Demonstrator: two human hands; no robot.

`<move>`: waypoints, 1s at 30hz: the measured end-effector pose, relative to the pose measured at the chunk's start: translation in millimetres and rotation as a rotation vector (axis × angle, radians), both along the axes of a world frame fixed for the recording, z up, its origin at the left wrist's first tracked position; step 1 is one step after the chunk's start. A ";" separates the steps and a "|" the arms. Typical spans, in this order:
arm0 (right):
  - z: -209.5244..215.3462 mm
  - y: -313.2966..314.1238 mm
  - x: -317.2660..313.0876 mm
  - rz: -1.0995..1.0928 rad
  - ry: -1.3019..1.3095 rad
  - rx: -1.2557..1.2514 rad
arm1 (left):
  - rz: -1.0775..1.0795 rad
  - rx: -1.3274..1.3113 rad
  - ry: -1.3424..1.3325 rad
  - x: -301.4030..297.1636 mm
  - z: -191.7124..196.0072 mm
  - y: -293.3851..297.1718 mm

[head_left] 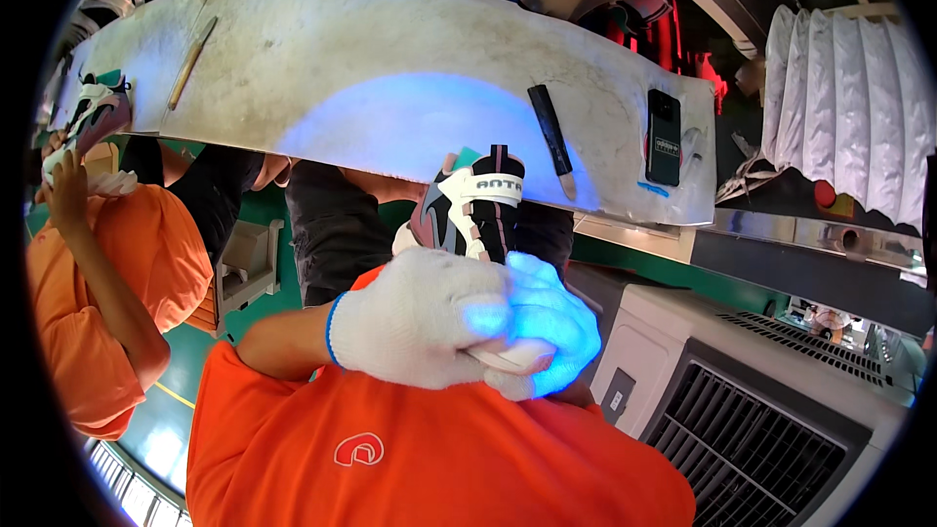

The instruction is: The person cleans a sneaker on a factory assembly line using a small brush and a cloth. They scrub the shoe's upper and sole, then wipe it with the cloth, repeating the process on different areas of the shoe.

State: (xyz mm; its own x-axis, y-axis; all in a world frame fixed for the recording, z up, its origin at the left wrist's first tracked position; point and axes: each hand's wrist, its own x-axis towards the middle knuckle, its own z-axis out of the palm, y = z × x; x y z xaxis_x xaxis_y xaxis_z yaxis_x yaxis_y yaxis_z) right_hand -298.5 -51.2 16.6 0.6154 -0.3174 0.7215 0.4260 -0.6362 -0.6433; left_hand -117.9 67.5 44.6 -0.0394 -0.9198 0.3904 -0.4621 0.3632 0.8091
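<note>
A sneaker point(494, 188) in black, white and dusty purple, with a pale strap across it and a bit of teal at its collar, is held close to my chest. My left hand point(418, 320), in a white knit glove, is closed over the toe end. My right hand point(552, 320), gloved too and lit bright blue, wraps the same end from the other side. Between the hands a rounded pale toe edge shows; the gloves cover most of the front. Beyond the shoe, a black-handled tool point(550, 132) with a light tip lies on the worktable point(390, 49).
A dark phone point(664, 133) lies at the table's right end. A slim wooden-handled tool point(191, 65) rests at the left. A co-worker in orange point(146, 268) holds another sneaker point(101, 113). A grilled machine point(742, 410) stands at my right, below a white ribbed duct point(844, 102).
</note>
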 end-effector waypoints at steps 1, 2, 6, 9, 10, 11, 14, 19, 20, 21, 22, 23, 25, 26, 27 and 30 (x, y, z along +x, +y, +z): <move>1.7 1.6 -4.6 -0.023 0.008 -0.002 | -0.002 0.020 0.025 -2.5 -1.0 -1.0; 4.8 5.0 -9.5 -0.042 0.022 0.009 | -0.024 0.004 0.037 -5.3 -1.8 -3.3; -0.2 6.7 -19.1 0.002 0.082 0.112 | -0.023 0.012 0.080 -13.0 -5.5 -4.0; 9.6 16.4 -30.9 -0.048 0.238 0.237 | -0.018 0.028 0.145 -17.7 -1.1 -9.0; 15.2 19.2 -33.8 -0.095 0.306 0.269 | -0.001 0.027 0.172 -20.8 0.6 -11.0; 19.1 25.4 -35.7 -0.192 0.369 0.275 | -0.006 0.036 0.167 -23.0 4.3 -13.1; 23.8 33.9 -48.9 -0.289 0.566 0.455 | -0.007 0.012 0.164 -29.8 7.7 -15.9; 25.2 31.5 -54.1 -0.246 0.496 0.565 | -0.077 0.168 0.027 -26.7 5.3 -13.1; 26.0 27.1 -56.8 -0.191 0.484 0.601 | -0.063 0.129 0.047 -27.2 3.9 -14.3; 26.9 24.2 -59.2 -0.134 0.475 0.638 | -0.044 0.094 0.069 -28.9 0.9 -12.8; 29.3 23.6 -60.6 -0.149 0.521 0.635 | -0.023 0.060 0.091 -29.9 -2.4 -11.9; 32.1 23.9 -60.5 -0.162 0.568 0.630 | -0.018 0.021 0.123 -31.4 -6.2 -13.5; 36.3 24.5 -57.5 -0.167 0.540 0.581 | 0.000 -0.064 0.185 -33.1 -9.6 -18.9; 32.1 22.2 -56.9 -0.130 0.479 0.581 | 0.010 -0.060 0.177 -32.3 -9.1 -17.8; 30.1 18.1 -55.2 -0.087 0.420 0.578 | 0.026 -0.057 0.170 -31.5 -9.1 -16.1; 44.7 15.5 -49.9 -0.149 0.571 0.537 | 0.028 -0.053 0.069 -23.8 -3.7 -17.1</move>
State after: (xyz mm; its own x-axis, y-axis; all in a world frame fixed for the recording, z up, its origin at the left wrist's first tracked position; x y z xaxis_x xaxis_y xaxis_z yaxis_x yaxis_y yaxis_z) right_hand -348.4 -35.6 61.3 0.7674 -0.6404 0.0320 -0.1274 -0.2013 -0.9712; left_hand -141.7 50.3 40.9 0.0148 -0.8981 0.4395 -0.4170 0.3939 0.8191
